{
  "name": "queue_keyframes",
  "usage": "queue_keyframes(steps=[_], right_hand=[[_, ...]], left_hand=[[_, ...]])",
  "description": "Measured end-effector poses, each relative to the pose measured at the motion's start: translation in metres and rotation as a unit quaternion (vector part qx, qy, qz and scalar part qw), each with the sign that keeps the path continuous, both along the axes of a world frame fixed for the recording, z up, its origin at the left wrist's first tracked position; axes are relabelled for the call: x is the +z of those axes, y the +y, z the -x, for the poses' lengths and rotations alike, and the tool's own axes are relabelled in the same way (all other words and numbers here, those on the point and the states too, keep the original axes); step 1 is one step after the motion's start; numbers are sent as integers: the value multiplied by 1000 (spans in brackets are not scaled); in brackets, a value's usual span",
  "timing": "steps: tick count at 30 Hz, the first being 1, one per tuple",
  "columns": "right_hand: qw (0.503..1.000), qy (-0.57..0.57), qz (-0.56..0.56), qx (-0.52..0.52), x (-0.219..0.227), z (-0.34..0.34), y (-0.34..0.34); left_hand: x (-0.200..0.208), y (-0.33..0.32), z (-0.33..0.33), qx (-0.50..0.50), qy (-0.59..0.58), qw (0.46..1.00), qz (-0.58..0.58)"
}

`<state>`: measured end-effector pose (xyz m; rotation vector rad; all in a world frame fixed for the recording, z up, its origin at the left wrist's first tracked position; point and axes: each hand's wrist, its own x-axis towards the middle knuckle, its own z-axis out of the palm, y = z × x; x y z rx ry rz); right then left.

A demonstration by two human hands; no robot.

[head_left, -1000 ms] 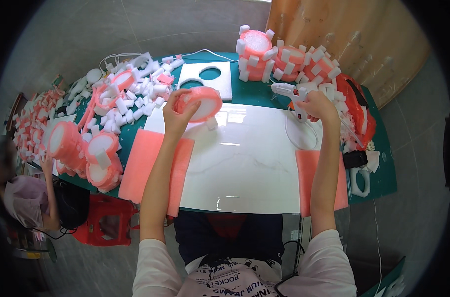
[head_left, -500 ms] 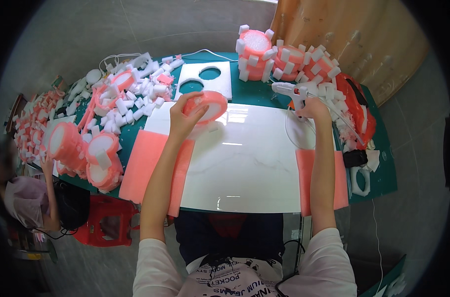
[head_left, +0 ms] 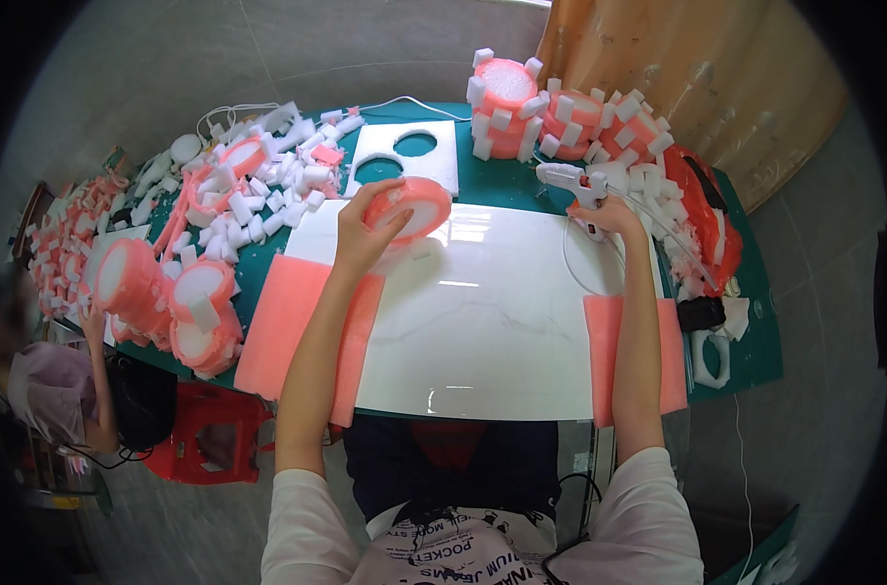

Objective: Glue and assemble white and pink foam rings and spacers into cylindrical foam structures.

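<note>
A round foam disc (head_left: 424, 213) with a pink rim and a white face is tilted up over the white marbled board (head_left: 473, 331). My left hand (head_left: 364, 232) grips it by its left side, thumb across the face and fingers around the back. At the board's far right, my right hand (head_left: 614, 216) is wrapped around the handle of a white hot glue gun (head_left: 560, 175), whose nozzle points left. The gun's white cord loops down onto the board. A wide gap separates the gun from the disc.
Pink foam sheets (head_left: 292, 327) lie under both forearms. A white foam panel (head_left: 434, 174) with two round holes sits behind the board. Loose white foam blocks (head_left: 258, 229) are heaped left; pink-and-white foam stacks (head_left: 502, 107) stand at the back. Another person (head_left: 58, 390) sits at left.
The disc in my left hand has shifted very slightly to the right. My right hand has moved a little on the glue gun's handle; the gun stays nearly in place.
</note>
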<state>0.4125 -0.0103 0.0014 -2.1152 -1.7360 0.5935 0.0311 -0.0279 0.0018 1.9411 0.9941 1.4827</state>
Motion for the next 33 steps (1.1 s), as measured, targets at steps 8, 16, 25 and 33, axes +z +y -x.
queue_keyframes(steps=[8,16,25,33], right_hand=[[986,129,-102,33,10,1,-2],[891,390,-170,155,77,59,-34],[860,400,-117,293,79,106,-44],[937,287,-3,199,79,129,-50]], left_hand=[[7,-4,-6,1,-14,999,41],[6,-3,-1,17,11,996,84],[4,-3,-2,8,13,998,64],[5,-5,-2,4,25,998,57]])
